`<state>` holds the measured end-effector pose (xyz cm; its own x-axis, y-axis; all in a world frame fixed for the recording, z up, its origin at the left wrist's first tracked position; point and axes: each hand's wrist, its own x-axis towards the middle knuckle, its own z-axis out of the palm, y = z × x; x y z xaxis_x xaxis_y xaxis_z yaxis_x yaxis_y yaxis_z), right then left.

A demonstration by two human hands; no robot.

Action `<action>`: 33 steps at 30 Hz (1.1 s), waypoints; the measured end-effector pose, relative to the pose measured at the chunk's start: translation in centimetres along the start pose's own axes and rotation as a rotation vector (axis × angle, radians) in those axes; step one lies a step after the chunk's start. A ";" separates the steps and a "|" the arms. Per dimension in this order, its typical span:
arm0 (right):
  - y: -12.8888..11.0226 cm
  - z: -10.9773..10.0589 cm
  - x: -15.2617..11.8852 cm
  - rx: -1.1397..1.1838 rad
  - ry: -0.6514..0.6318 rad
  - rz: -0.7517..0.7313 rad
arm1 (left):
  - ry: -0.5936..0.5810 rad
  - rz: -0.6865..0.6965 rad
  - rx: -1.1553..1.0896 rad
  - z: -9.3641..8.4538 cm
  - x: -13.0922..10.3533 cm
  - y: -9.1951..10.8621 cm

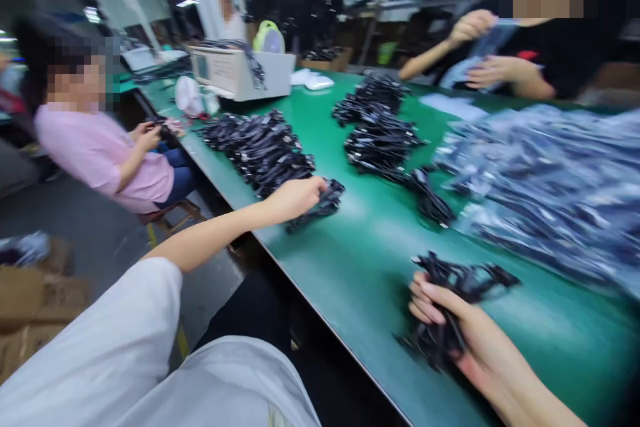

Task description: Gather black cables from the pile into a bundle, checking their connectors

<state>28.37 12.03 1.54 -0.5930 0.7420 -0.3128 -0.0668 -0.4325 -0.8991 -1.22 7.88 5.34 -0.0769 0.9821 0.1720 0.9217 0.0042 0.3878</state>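
Observation:
In the head view, my right hand (450,320) is closed around several bundled black cables (440,273) above the green table, their ends sticking out on both sides. My left hand (297,200) reaches out to the near end of a long pile of black cable bundles (255,147). Its fingers are closed on a black cable bundle (325,205) that lies at the end of that pile. The fingertips are partly hidden behind the hand.
The green table (340,267) carries more cable bundles (380,140) in the middle and a heap of bagged items (550,180) at right. Further back stands a white box (235,73). A person in pink (110,153) sits at left; another person's hands (487,70) hold a plastic bag.

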 end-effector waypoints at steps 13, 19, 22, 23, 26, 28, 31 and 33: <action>1.1 -1.1 0.7 0.267 0.061 -0.045 | -0.305 -0.055 -1.214 10.2 3.1 11.2; 0.6 -2.3 1.0 0.076 0.184 -0.080 | -0.302 -0.229 -1.321 9.4 4.6 8.2; 0.3 -2.5 1.0 -0.058 0.109 -0.028 | -0.348 -0.147 -1.298 8.7 4.8 7.5; 0.2 -2.6 0.9 -0.107 0.076 0.001 | -0.376 -0.120 -1.280 8.5 4.9 7.5; -0.1 -2.4 0.6 -0.257 0.045 0.023 | -0.431 -0.076 -1.268 8.2 4.8 7.5; -0.4 -2.2 0.3 -0.316 0.043 0.004 | -0.458 -0.047 -1.260 8.0 4.8 7.5; -0.7 -1.7 0.1 -0.321 0.009 0.008 | -0.511 -0.022 -1.172 7.5 4.7 7.5; -0.7 -1.5 0.0 -0.309 0.015 0.018 | -0.506 0.004 -1.084 7.1 4.7 7.4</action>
<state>29.66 13.08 1.72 -0.5798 0.7441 -0.3319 0.1919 -0.2713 -0.9432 7.95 13.88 2.60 0.3075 0.9455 -0.1066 0.1026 0.0785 0.9916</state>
